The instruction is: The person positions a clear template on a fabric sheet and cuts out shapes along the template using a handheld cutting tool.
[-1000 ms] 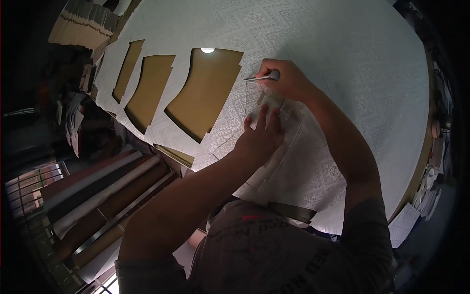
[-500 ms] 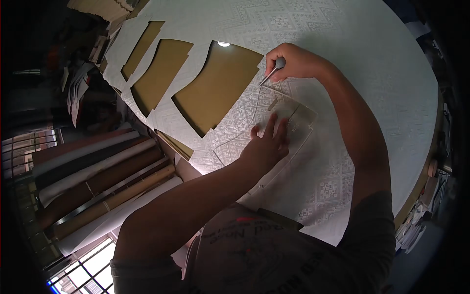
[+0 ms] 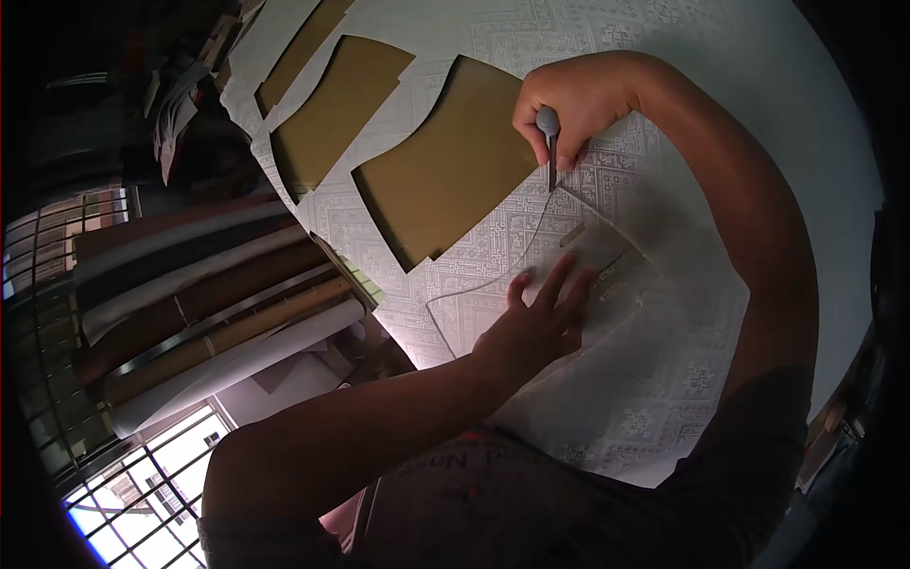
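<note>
My left hand (image 3: 536, 327) lies with spread fingers on a clear flat template (image 3: 531, 294) resting on pale patterned sheet material (image 3: 701, 379). My right hand (image 3: 569, 109) grips a slim metal knife (image 3: 552, 161) with a rounded grey end, held almost upright. Its tip meets the sheet at the template's far corner. A thin line curves along the template's edge from that tip towards the left. Left of the knife, a large shaped cutout (image 3: 450, 161) in the sheet shows a brown surface beneath.
Further left are a second cutout (image 3: 341, 104) and a third cutout (image 3: 301, 57). Rolls of material (image 3: 209, 313) are stacked beside the table at left, above a barred window (image 3: 142, 493). Papers and other items sit along the dark right edge.
The view has shifted, so the sheet appears further right. The knife has turned from slanted to nearly upright at the template's corner. My left hand stays spread on the template.
</note>
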A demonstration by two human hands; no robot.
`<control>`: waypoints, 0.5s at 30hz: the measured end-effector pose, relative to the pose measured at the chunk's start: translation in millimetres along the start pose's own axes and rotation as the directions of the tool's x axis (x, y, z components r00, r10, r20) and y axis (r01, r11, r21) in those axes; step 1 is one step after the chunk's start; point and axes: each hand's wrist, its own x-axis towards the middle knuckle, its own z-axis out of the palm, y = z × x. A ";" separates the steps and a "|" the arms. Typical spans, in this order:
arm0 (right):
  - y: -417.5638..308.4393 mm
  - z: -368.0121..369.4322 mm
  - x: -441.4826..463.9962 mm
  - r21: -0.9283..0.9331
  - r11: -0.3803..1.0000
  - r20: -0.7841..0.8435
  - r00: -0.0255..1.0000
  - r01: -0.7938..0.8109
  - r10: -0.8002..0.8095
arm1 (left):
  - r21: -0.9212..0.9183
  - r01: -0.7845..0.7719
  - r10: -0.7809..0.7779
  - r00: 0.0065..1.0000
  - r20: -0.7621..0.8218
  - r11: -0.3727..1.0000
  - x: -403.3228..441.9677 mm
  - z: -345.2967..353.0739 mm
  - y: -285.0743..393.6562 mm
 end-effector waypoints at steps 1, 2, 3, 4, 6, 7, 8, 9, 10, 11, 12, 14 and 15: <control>-0.4 0.0 2.2 -0.024 1.000 0.005 1.000 0.015 -0.015 | -0.020 -0.002 0.002 1.000 -0.007 1.000 0.6 -1.4 0.1; -1.9 0.0 3.2 -0.028 0.999 0.013 1.000 0.017 -0.016 | -0.024 0.006 -0.006 1.000 -0.008 1.000 0.0 -2.9 -0.3; -4.5 0.3 2.6 -0.036 0.999 0.012 1.000 -0.001 0.002 | 0.001 -0.006 0.006 1.000 0.029 1.000 -1.0 -4.9 -0.4; -7.1 0.6 1.7 -0.046 0.999 0.010 1.000 -0.021 0.021 | 0.026 -0.019 0.018 0.998 0.065 0.999 -1.5 -6.8 -0.3; -11.1 1.9 1.2 -0.053 0.998 0.019 0.999 -0.041 0.042 | 0.020 -0.016 0.015 0.998 0.057 1.000 -2.2 -5.6 -0.2; -13.2 2.1 0.1 -0.055 0.997 0.023 0.998 -0.058 0.059 | 0.015 -0.018 0.017 0.998 0.054 1.000 -1.8 -6.1 -0.6; -15.3 3.2 -2.7 -0.066 0.996 0.022 0.997 -0.065 0.067 | 0.017 -0.014 0.014 0.999 0.041 1.000 -1.4 -6.6 -0.7; -16.3 5.6 -6.6 -0.076 0.996 -0.003 0.999 -0.043 0.043 | 0.010 -0.019 0.019 0.998 0.063 1.000 -1.0 -6.7 -0.7; -16.1 6.4 -9.0 -0.087 0.996 -0.026 1.000 -0.019 0.017 | 0.002 -0.023 0.022 0.996 0.084 1.000 -0.1 -7.8 -1.3; -13.8 6.2 -9.2 -0.095 0.995 -0.022 0.999 -0.026 0.024 | -0.001 -0.018 0.018 0.997 0.074 1.000 0.1 -8.2 -1.4; -9.5 6.9 -8.4 -0.068 0.998 -0.033 0.999 -0.016 0.013 | -0.002 -0.016 0.016 0.997 0.081 1.000 -0.4 -8.0 -0.8; -4.0 7.9 -5.0 -0.035 0.999 -0.042 0.999 -0.005 0.004 | -0.009 -0.015 0.015 0.996 0.092 1.000 -0.5 -10.6 -0.7; -2.0 7.3 -1.0 -0.047 0.999 -0.016 1.000 0.025 -0.025 | -0.009 -0.023 0.024 0.994 0.105 1.000 -0.6 -12.2 -1.5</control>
